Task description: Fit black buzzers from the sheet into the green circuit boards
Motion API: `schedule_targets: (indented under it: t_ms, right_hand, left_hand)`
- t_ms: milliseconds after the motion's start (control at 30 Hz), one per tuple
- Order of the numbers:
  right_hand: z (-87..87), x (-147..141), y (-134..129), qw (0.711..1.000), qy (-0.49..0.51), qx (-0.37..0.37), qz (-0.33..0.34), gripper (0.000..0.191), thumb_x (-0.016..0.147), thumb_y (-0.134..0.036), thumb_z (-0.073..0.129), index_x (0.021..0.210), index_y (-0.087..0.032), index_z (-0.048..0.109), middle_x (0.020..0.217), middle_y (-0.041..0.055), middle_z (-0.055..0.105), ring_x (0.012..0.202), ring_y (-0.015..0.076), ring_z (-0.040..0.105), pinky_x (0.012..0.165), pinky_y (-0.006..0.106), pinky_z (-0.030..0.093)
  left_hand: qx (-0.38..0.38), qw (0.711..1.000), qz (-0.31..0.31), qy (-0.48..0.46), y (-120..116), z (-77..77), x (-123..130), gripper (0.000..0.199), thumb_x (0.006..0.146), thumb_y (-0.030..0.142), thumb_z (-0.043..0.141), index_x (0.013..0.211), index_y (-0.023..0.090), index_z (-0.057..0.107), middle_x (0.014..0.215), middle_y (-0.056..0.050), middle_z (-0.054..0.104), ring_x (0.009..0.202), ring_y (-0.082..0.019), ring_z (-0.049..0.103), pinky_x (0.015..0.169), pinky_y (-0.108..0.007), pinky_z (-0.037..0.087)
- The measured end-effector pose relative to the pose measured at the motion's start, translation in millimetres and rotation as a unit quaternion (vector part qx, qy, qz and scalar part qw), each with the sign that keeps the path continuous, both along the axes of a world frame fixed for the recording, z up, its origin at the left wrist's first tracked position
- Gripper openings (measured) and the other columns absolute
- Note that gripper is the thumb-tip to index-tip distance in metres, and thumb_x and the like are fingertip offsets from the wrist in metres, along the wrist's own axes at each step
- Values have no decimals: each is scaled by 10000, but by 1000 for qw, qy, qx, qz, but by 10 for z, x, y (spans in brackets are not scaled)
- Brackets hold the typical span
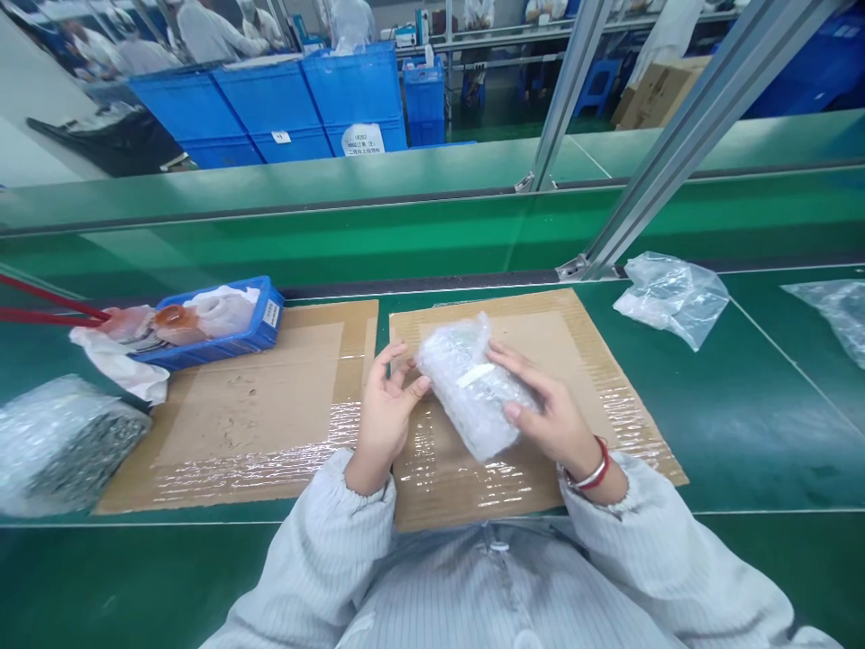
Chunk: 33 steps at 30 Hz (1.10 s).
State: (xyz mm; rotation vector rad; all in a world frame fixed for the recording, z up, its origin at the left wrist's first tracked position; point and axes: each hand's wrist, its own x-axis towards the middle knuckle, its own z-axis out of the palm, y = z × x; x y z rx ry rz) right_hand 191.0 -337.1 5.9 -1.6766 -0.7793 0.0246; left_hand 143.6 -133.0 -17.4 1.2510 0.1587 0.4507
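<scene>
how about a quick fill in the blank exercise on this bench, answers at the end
1. The plastic-wrapped packet is between the left hand and the right hand, over a flat brown sheet made of ____.
2. The hand wearing the bracelet is the person's ____ one.
3. The tray on the bench is coloured ____.

Missing words: cardboard; right; blue.

Contents of the wrapped packet (469, 401) right of the blue tray (233, 347) elude me; the bulky bag (68, 448) before the tray is cropped, workers (211, 36) beyond blurred.
</scene>
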Motion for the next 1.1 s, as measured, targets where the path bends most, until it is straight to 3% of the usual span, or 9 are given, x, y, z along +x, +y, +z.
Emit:
schedule_targets:
  t_ms: [167, 267, 400, 533, 633, 733, 933, 1033, 1100]
  right_hand:
    - [-86, 79, -60, 966, 200, 164, 4, 458, 801, -410, 626, 1205, -198, 586, 1299, 85, 487, 1228, 310, 392, 1057, 473, 268]
    - [-44, 98, -27, 909, 312, 277, -10, 440, 752, -439, 619, 1094, -163, 646, 1110, 85, 612, 1076, 308, 522, 968, 435, 393]
    - [112, 85, 49, 812, 417, 405, -64, 240, 756, -371, 569, 877, -191, 672, 881, 16, 660, 900, 231, 591, 869, 342, 477]
    - [196, 45, 85, 716, 545, 436, -16, 218, 794, -377, 492, 853, -217, 629, 867, -3, 655, 906, 231, 589, 903, 395, 464]
    - [159, 17, 106, 681, 594, 424, 56, 295, 805, -426, 441, 912, -214, 618, 894, 24, 652, 980, 265, 568, 926, 453, 439]
    - [78, 9, 143, 702, 580, 396, 116, 412, 833, -483, 383, 1062, -212, 593, 1048, 57, 627, 1061, 283, 532, 932, 492, 421]
    - [-45, 39, 187, 816, 463, 301, 172, 566, 812, -647, 329, 1163, -259, 545, 1209, 58, 555, 1092, 311, 514, 908, 530, 428]
    - [-55, 38, 189, 859, 417, 253, 153, 602, 804, -683, 293, 1187, -280, 525, 1201, 51, 562, 1080, 314, 521, 902, 535, 428]
    - [-61, 25, 198, 867, 409, 248, 142, 614, 799, -696, 288, 1183, -279, 524, 1189, 51, 570, 1079, 313, 521, 909, 534, 423]
  left_hand:
    - [-7, 998, -54, -25, -29, 36, 0, 472, 677, 157, 741, 1071, 340, 556, 1447, 9, 299, 1156, -177, 496, 918, -322, 501]
    - [12, 996, -84, -25, -40, 10, 4, 541, 669, 177, 751, 1132, 353, 534, 1461, -4, 289, 1241, -223, 431, 983, -396, 462]
    - [37, 995, -89, -3, -26, -20, 22, 628, 623, 216, 792, 1180, 326, 524, 1388, -45, 424, 1270, -238, 414, 1024, -380, 408]
    - [55, 996, -63, 0, 15, -27, 20, 600, 629, 281, 790, 1173, 311, 540, 1311, -48, 512, 1231, -223, 459, 1005, -344, 408]
    - [54, 997, -58, 4, 33, -37, -9, 652, 583, 445, 785, 1172, 292, 550, 1253, -55, 561, 1165, -237, 509, 967, -351, 432]
    - [47, 998, -50, -6, 33, -69, -34, 739, 506, 564, 767, 1155, 274, 565, 1195, -65, 599, 1122, -270, 533, 938, -386, 446]
    - [116, 993, -14, -35, 68, -119, -30, 687, 537, 619, 722, 1120, 281, 589, 1171, -72, 597, 1097, -284, 545, 912, -418, 457]
    - [200, 972, 32, -123, 52, 32, -91, 622, 636, 579, 685, 1192, 342, 537, 1275, -45, 503, 1198, -277, 454, 977, -441, 399]
    - [329, 923, 114, -162, -36, 224, -171, 568, 691, 516, 676, 1211, 344, 524, 1290, -40, 461, 1221, -265, 406, 1006, -431, 355]
